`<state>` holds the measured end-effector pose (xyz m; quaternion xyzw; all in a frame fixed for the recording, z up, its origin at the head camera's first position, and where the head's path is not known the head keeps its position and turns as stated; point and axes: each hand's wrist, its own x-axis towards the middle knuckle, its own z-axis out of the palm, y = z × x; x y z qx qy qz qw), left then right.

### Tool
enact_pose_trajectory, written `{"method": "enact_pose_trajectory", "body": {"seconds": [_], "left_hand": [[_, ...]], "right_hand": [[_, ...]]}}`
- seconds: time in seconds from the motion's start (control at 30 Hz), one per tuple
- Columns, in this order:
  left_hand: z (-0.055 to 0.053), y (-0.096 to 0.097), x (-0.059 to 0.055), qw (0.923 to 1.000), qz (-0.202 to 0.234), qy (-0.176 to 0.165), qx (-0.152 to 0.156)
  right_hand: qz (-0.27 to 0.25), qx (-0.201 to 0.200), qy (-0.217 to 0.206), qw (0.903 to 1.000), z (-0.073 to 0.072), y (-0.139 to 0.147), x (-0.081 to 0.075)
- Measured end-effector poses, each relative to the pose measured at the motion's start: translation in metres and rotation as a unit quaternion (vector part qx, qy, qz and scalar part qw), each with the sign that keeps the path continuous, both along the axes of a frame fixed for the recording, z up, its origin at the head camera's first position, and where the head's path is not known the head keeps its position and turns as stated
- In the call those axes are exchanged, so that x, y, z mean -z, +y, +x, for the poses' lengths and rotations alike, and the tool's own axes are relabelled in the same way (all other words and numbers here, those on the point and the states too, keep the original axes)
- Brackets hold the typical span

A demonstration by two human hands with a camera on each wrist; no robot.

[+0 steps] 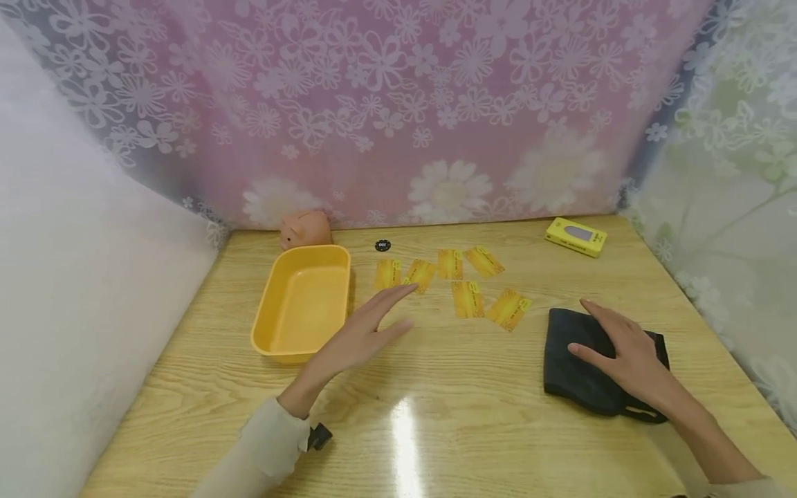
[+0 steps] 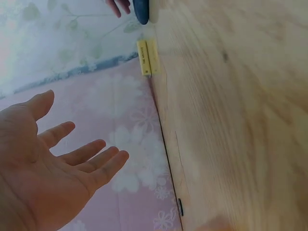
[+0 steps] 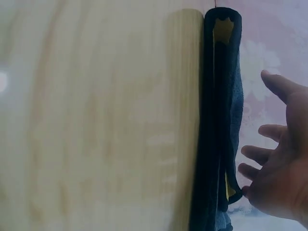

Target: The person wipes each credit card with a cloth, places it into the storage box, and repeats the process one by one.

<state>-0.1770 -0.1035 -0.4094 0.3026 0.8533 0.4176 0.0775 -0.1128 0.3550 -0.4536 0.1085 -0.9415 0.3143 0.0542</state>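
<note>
My left hand (image 1: 361, 335) is held over the table with its fingers straight and the thumb apart, just right of the yellow-orange plastic tray (image 1: 305, 304). It holds nothing, and its palm shows in the left wrist view. My right hand (image 1: 631, 360) hovers over a dark fabric pouch (image 1: 563, 363), fingers spread and nothing gripped. Seen edge-on in the right wrist view, the pouch (image 3: 207, 144) has a bit of yellow showing inside its folds. Several orange-yellow cards (image 1: 467, 299) lie spread in two loose rows between the hands, beyond them.
A pink piggy bank (image 1: 309, 232) stands behind the tray by the curtain. A black poker chip (image 1: 382, 245) lies beyond the cards. At the back right sits a small yellow box (image 1: 575, 237). Floral cloth (image 1: 398, 104) hangs along the table's back edge.
</note>
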Motion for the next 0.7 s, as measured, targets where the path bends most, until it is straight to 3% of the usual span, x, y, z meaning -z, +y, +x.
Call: {"method": "enact_pose_trajectory", "body": {"seconds": [0.27,0.5,0.7], "left_hand": [[-0.037,0.045,0.009,0.9982,0.028,-0.041,0.034],[-0.062,0.079,0.018,0.9978,0.023,-0.052,0.033],[-0.081,0.101,0.03,0.9979,0.013,-0.059,0.026]], "right_hand": [[0.059,0.018,-0.02,0.9979,0.001,-0.005,0.008],[0.064,0.054,0.006,0.9965,0.0,-0.012,0.007],[0.088,0.044,-0.006,0.9952,0.003,-0.015,0.011]]}}
